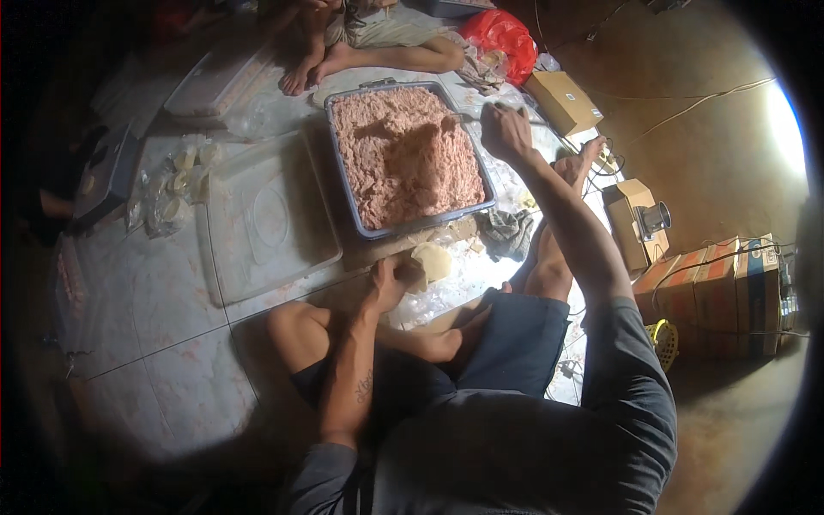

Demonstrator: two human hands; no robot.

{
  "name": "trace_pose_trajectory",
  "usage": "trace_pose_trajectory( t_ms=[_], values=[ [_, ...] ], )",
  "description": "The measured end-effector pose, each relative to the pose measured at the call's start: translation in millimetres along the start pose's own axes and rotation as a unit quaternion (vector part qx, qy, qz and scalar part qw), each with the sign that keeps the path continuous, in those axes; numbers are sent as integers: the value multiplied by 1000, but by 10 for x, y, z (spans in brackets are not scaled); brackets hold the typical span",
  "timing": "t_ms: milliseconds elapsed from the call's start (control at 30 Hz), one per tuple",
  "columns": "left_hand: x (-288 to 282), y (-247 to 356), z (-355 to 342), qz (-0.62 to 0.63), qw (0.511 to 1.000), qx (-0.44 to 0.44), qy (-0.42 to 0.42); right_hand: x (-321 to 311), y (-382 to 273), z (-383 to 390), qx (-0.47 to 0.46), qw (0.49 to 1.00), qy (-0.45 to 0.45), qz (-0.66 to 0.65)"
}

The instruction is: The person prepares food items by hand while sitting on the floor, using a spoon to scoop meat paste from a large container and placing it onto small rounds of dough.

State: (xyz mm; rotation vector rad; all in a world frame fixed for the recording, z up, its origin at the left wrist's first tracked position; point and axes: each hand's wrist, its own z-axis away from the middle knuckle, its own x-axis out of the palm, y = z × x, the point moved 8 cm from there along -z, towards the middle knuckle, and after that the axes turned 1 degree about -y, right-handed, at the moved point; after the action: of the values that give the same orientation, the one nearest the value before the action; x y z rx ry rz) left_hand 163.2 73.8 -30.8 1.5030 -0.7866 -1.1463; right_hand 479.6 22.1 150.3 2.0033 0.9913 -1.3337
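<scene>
My left hand (393,283) is closed at the near side of the tub, with a pale, thin, round dough wrapper (433,261) held at its fingers. Beyond the tub's right rim, my right hand (506,133) is raised in a closed grip. A thin thing seems to reach from it toward the rim, but its kind does not show. Between and ahead of my hands stands a blue-grey rectangular tub (350,199) heaped with pink minced meat (403,159), hollowed near the middle.
A clear plastic lid (227,249) lies left of the tub, beside bagged wrappers (176,184). Other lidded boxes (215,86) stand farther left. A co-worker's bare legs (386,58) are across from me. Rightward are a red plastic bag (502,43), a grey cloth (505,232), cartons (712,296) and cables.
</scene>
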Motion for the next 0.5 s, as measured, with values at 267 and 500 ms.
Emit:
trace_pose_trajectory(
  t_ms=[267, 500],
  values=[
    [72, -402, 49, -97, 994, -49, -6, 303, -718, 105, -199, 973, 23, 112],
    [31, -635, 112, -133, 987, -80, 46, 221, -102, 396, -5, 984, -176, -29]
  ],
)
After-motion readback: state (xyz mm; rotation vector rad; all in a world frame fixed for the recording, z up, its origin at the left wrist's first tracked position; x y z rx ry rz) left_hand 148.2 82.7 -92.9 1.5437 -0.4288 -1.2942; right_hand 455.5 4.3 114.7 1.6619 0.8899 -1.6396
